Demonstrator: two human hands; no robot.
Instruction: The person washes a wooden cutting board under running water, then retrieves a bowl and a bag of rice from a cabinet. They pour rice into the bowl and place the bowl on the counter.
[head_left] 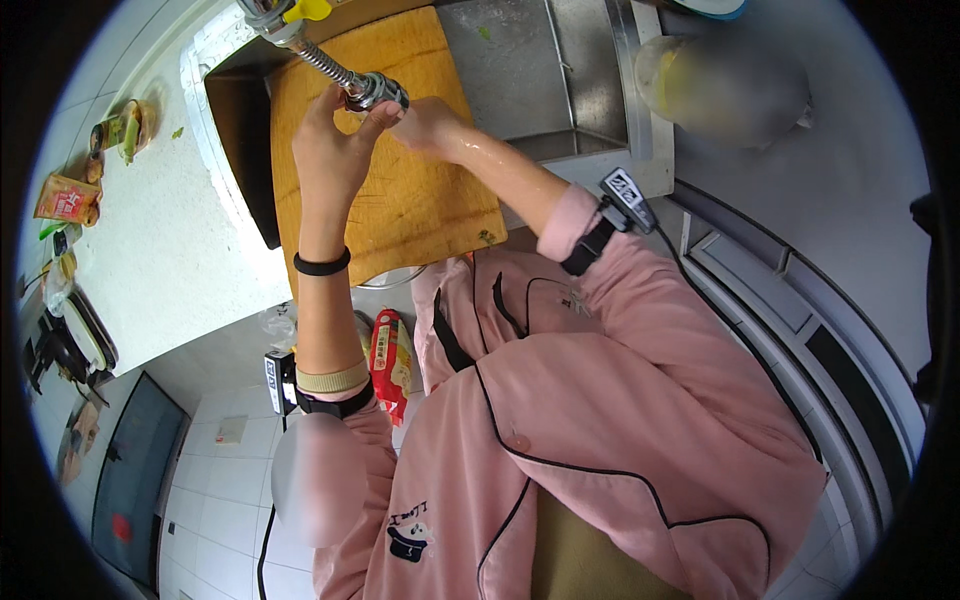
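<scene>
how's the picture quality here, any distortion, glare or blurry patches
Head view: strong fisheye, so the sink edges and counter bow toward a black rim. Even daylight, soft shadows. Mild sheen on the wet right hand and the faucet head; the left hand and cutting board look sharp. Two smeared blurry patches, upper right and lower left.

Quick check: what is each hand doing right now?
Left hand: closed around the faucet head.
Right hand: at the faucet head; grip cannot be told.
</scene>
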